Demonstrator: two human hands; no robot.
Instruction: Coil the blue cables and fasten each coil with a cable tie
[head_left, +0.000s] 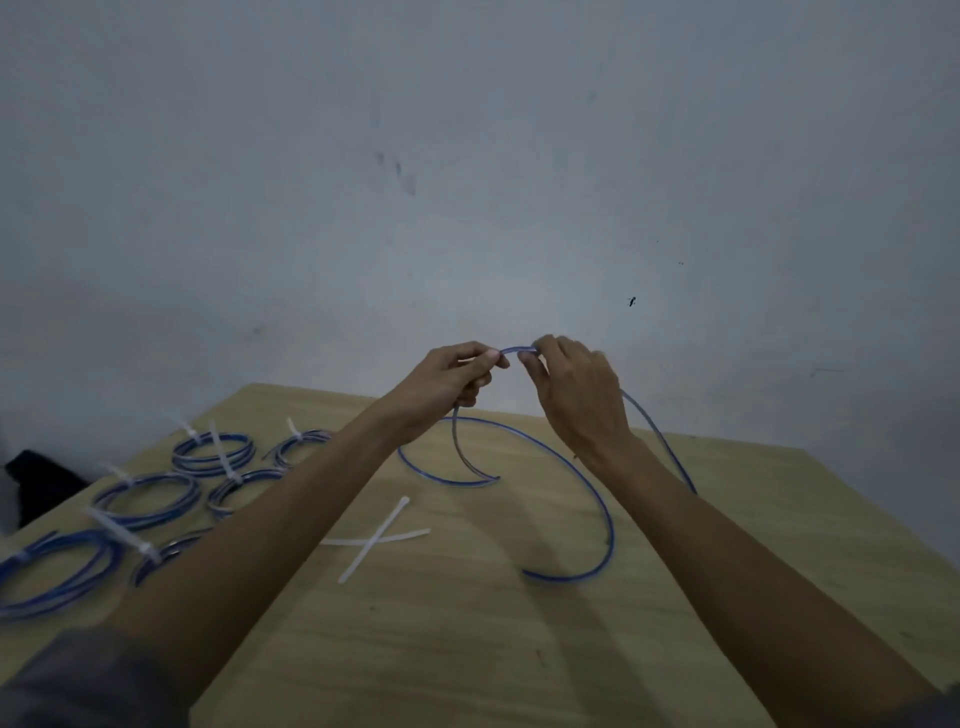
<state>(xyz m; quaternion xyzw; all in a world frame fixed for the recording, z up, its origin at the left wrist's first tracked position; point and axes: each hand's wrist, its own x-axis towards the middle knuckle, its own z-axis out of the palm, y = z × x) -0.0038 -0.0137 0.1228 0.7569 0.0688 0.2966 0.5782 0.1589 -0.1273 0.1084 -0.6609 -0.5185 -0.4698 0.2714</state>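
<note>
Both hands (452, 379) (576, 395) pinching blue cable (582, 470), tied coils (213, 452) left

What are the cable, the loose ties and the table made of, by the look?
Cable: flexible plastic-jacketed, blue, slightly glossy; it bends in smooth arcs between the hands.
Ties: whitish translucent plastic, probably nylon; flat strips lying crossed.
Table: light wood or wood-look laminate, matte; faint grain shows.

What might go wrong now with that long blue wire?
1. The blue cable is pinched only between the left hand and right hand, up in the air. It looks springy, so a loop may pop open.
2. Its free end trails over the table close to the two loose cable ties. Pulling it in might sweep them aside.
</note>
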